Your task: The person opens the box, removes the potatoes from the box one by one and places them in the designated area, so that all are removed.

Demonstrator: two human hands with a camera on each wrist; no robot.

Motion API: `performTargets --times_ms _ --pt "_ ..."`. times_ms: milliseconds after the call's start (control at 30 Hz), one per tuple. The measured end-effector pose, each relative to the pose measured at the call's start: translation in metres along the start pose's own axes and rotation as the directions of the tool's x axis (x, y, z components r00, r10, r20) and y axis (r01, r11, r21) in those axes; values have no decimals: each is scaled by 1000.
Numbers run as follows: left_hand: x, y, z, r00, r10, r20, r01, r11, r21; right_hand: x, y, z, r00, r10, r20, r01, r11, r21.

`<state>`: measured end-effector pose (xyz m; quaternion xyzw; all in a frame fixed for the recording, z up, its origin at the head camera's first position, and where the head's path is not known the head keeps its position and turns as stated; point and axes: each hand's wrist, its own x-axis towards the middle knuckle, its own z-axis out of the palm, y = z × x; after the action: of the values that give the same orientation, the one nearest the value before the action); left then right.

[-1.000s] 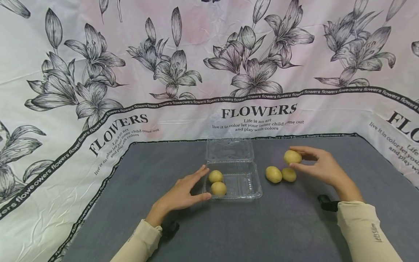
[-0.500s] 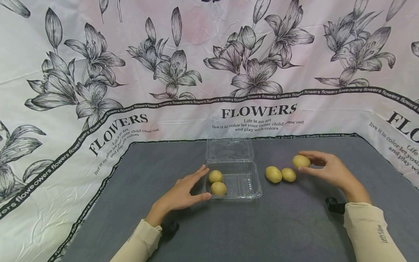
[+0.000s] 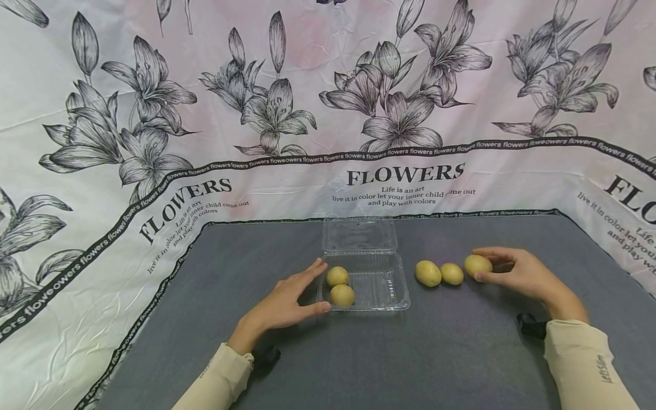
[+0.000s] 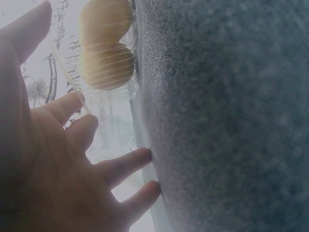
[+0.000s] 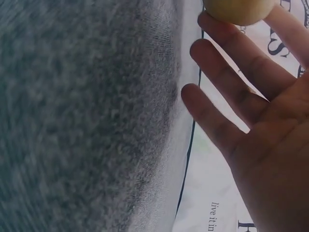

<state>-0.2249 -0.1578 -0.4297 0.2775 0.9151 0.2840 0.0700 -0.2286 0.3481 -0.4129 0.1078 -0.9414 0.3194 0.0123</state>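
Note:
My left hand (image 3: 289,302) is spread at the left side of a clear plastic clamshell box (image 3: 381,282), fingertips right at its rim. Two small yellow potatoes, a back one (image 3: 337,277) and a front one (image 3: 342,295), sit in the box's left part; through its ribbed wall they show as two potatoes (image 4: 107,65) in the left wrist view. My right hand (image 3: 528,276) pinches another potato (image 3: 477,266) between thumb and fingers, close over the table. Just left of it lie a smaller potato (image 3: 452,274) and a larger potato (image 3: 427,273), side by side.
The box's lid (image 3: 360,235) is folded back, away from me. All of this stands on a dark grey table cover (image 3: 405,359). A white curtain (image 3: 287,188) with printed flowers and lettering hangs behind and along both sides.
My right hand has moved right, toward me and down with its potato, from above the smaller potato to the right end of the two loose ones. The left hand and box stayed still.

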Motion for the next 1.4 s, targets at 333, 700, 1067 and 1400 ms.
performTargets --times_ms 333,700,1067,1400 --pt "0 1 0 1000 -5 1 5 1000 -1 0 4 1 999 -18 43 18 1000 -3" --pt "0 1 -1 1000 -3 1 3 1000 -3 0 5 3 998 -36 42 37 999 -14" --pt "0 1 -1 1000 -5 6 5 1000 -6 1 4 5 997 -52 59 52 999 1" --pt "1 1 -1 1000 -19 16 19 1000 -8 1 2 4 995 -68 71 69 998 -8"
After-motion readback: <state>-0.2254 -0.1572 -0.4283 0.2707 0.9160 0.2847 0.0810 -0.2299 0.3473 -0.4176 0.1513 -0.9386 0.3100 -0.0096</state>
